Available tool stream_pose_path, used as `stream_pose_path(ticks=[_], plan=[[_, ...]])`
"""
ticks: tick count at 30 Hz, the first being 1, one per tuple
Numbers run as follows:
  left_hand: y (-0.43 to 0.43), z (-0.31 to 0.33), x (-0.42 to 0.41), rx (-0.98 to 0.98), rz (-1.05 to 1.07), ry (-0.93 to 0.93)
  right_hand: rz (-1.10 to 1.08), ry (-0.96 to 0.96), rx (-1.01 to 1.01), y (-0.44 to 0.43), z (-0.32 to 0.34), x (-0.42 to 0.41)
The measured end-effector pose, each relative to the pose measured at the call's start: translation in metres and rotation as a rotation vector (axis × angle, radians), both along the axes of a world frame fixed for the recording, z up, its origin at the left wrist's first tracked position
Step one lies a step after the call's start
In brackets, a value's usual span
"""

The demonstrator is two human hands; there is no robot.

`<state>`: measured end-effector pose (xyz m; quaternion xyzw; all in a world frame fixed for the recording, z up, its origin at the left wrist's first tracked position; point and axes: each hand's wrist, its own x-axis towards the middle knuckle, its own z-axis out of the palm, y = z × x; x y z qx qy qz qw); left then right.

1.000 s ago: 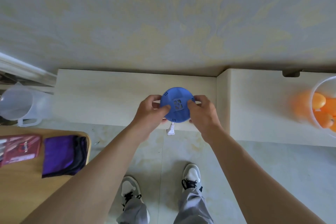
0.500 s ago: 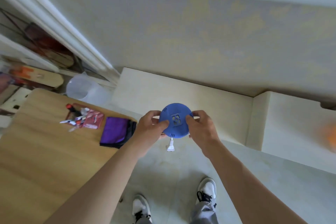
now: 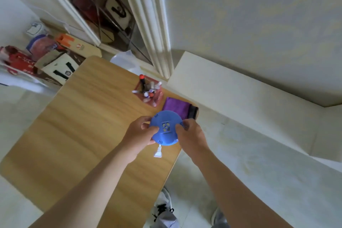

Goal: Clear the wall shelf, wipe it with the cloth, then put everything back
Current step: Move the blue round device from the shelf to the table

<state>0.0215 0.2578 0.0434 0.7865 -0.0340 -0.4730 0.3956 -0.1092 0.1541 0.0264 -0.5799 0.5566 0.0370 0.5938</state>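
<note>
Head view: blue disc now over tabletop corner

Both hands grip the blue disc (image 3: pixel 165 128) by its rim, left hand (image 3: pixel 139 134) on the left edge, right hand (image 3: pixel 190 134) on the right edge, thumbs on top. White plug (image 3: pixel 158 152) hangs from the near side. Versus 0.5 s ago, view swung left: disc was off the shelf's near edge over the floor, now sits above the right far corner of the wooden tabletop (image 3: pixel 74 135). Purple cloth (image 3: pixel 176 107) lies folded on that corner, just beyond the disc. Red mesh holder (image 3: pixel 150 91) with pens stands left of the cloth. Wall shelf (image 3: pixel 240 102) is to the right, bare in the visible part. Boxes (image 3: pixel 55 61) now visible far left.
</note>
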Motion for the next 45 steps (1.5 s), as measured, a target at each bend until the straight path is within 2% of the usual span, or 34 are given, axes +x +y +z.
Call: stream_pose_path(ticks=[7,14,21,32,41,45], plan=[[0.048,-0.019,0.065,-0.007,0.038,-0.062,-0.055,-0.019,0.114,0.050,-0.021,0.065],[0.054,-0.046,0.099,0.005,-0.003,-0.075,-0.120,-0.051,0.181,0.059,-0.029,0.097],[0.049,-0.063,0.106,-0.016,-0.039,-0.062,-0.094,-0.022,0.144,0.055,-0.035,0.103],[0.041,-0.068,0.110,0.033,-0.099,-0.111,-0.013,0.014,0.218,0.049,-0.038,0.104],[0.040,-0.065,0.106,0.064,-0.140,-0.195,0.060,0.022,0.202,0.046,-0.035,0.102],[0.043,-0.048,0.104,0.107,-0.163,-0.288,0.036,0.015,0.196,0.047,-0.026,0.097]])
